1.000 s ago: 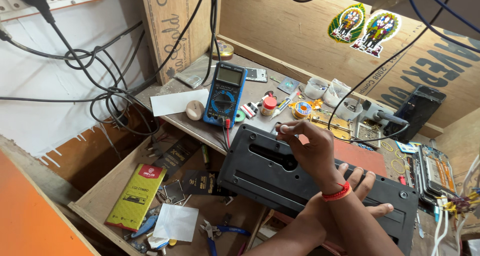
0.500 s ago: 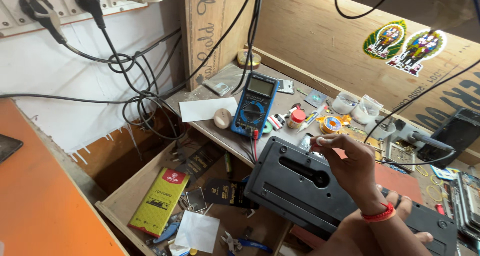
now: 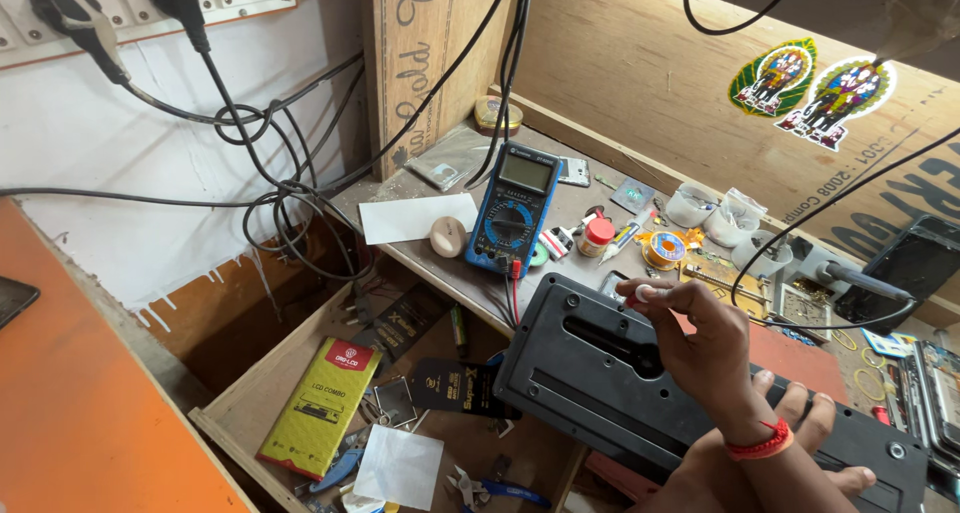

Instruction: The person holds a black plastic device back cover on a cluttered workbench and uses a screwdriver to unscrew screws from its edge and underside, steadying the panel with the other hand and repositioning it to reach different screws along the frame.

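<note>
Blue multimeter (image 3: 515,208) on bench; white card (image 3: 415,216) just left of it, solder spool (image 3: 663,250) to its right, yellow-green box (image 3: 320,406) in drawer below-left of it.

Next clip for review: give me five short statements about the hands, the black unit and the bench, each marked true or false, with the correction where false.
1. The right hand rests on top of the long black casing, fingertips pinched together near its upper edge. True.
2. The left hand grips the multimeter. False: it holds the casing from the far side; the blue multimeter lies untouched on the bench.
3. A red band circles the right wrist. True.
4. The drawer below the bench is shut. False: it is pulled open, with a yellow-green box inside.
5. The multimeter's leads are plugged in. True.
</note>
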